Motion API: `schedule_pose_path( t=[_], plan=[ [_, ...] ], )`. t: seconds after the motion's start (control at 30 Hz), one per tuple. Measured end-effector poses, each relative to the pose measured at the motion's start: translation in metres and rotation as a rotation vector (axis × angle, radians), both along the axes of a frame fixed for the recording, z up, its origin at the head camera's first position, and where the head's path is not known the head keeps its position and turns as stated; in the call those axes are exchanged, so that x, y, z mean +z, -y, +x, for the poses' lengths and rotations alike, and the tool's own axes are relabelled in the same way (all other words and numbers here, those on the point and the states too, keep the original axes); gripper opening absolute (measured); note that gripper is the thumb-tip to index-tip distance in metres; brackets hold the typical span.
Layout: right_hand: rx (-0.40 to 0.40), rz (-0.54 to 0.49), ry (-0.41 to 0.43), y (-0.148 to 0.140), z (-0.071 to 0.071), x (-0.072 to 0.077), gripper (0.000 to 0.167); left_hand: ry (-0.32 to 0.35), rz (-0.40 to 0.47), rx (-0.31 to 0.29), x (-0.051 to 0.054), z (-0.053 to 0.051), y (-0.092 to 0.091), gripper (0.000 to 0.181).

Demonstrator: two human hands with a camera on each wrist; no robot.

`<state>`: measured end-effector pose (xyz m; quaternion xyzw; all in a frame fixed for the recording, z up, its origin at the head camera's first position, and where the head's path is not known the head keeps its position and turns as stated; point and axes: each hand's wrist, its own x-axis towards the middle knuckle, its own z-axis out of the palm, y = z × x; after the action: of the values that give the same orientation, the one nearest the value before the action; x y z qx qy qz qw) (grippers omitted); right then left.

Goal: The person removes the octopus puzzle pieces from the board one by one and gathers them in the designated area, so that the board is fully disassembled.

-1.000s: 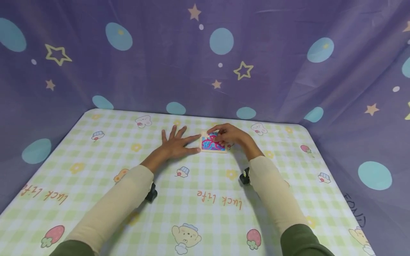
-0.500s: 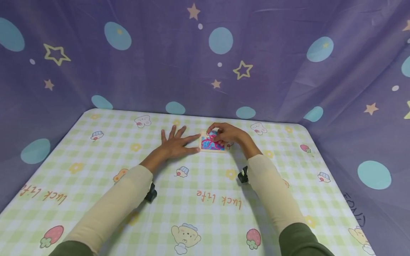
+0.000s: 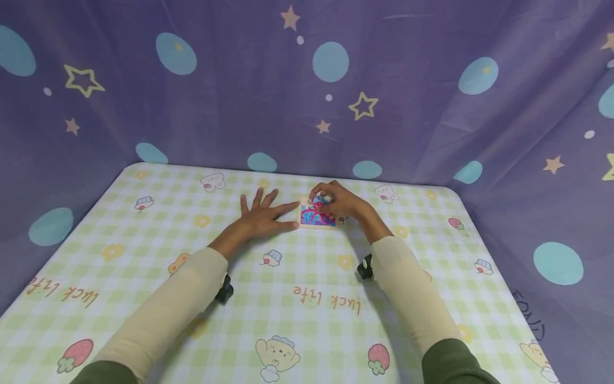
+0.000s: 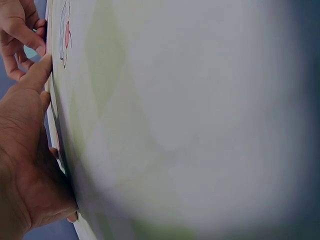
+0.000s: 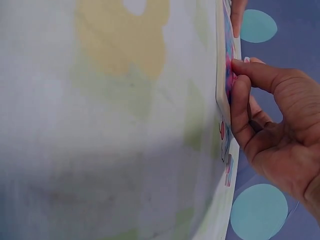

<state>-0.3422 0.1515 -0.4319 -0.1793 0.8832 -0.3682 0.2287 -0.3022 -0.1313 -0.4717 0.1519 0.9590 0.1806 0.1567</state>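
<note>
A small square jigsaw puzzle (image 3: 312, 217) in a pale wooden frame lies on the table, its picture a pink, many-armed shape on blue. My left hand (image 3: 259, 221) lies on the cloth with fingers spread; thumb and index fingertips touch the frame's left edge. Over the puzzle's upper right part, my right hand (image 3: 341, 200) has curled fingers and pinches a small puzzle piece (image 3: 328, 199), mostly hidden by the fingers. In the right wrist view, the right thumb and fingers meet at the puzzle's surface, with a pinkish-white bit (image 5: 246, 59) showing behind the thumb.
A checked cloth with cartoon prints covers the table (image 3: 307, 330). Behind it and at the sides hangs a purple curtain (image 3: 249, 90) with stars and blue dots. Each wrist carries a black camera, such as the right one (image 3: 365, 268).
The right hand has shifted slightly, its knuckles raised a little, and a pale bit now shows under its fingers. The left hand stays against the frame.
</note>
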Motion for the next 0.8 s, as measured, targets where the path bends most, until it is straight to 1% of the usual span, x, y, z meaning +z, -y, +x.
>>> schedule_pose_path(
  t=[0.17,0.2,0.33,0.4,0.47,0.6,0.67,0.7,0.77,0.8],
  plan=[
    [0.018,-0.002,-0.021,0.0001,0.002,0.0006,0.034,-0.002,0.011,-0.001,0.0033,0.0024,-0.0005,0.082],
    [0.028,-0.007,-0.025,-0.0001,0.0015,0.0002,0.034,-0.003,0.013,-0.003,0.0053,0.004,-0.0006,0.082],
    [0.052,-0.017,-0.041,-0.0008,-0.0006,-0.0001,0.033,-0.004,0.015,-0.005,0.0054,0.004,-0.0007,0.081],
    [0.043,-0.021,-0.039,-0.0007,-0.0011,0.0001,0.033,-0.007,0.013,-0.004,0.0051,0.0042,-0.0002,0.081],
    [0.018,-0.034,-0.012,-0.0007,-0.0006,0.001,0.033,-0.007,0.014,-0.001,0.0043,0.0037,-0.0002,0.082],
    [-0.038,-0.104,0.054,-0.0032,-0.0006,0.0008,0.037,-0.006,0.028,-0.009,0.0082,0.0069,-0.0001,0.085],
    [-0.053,-0.142,0.074,-0.0048,-0.0006,0.0006,0.037,-0.008,0.034,-0.014,0.0095,0.0078,0.0001,0.087],
    [-0.061,-0.16,0.082,-0.0055,-0.0006,0.0003,0.036,-0.01,0.035,-0.015,0.0087,0.0071,0.0004,0.088],
    [-0.073,-0.191,0.093,-0.0064,0.0,-0.0002,0.031,-0.006,0.042,-0.018,0.0106,0.0082,0.0007,0.088],
    [-0.079,-0.201,0.095,-0.0067,0.0006,-0.0005,0.028,-0.009,0.035,-0.018,0.0083,0.0066,0.0013,0.089]
  ],
)
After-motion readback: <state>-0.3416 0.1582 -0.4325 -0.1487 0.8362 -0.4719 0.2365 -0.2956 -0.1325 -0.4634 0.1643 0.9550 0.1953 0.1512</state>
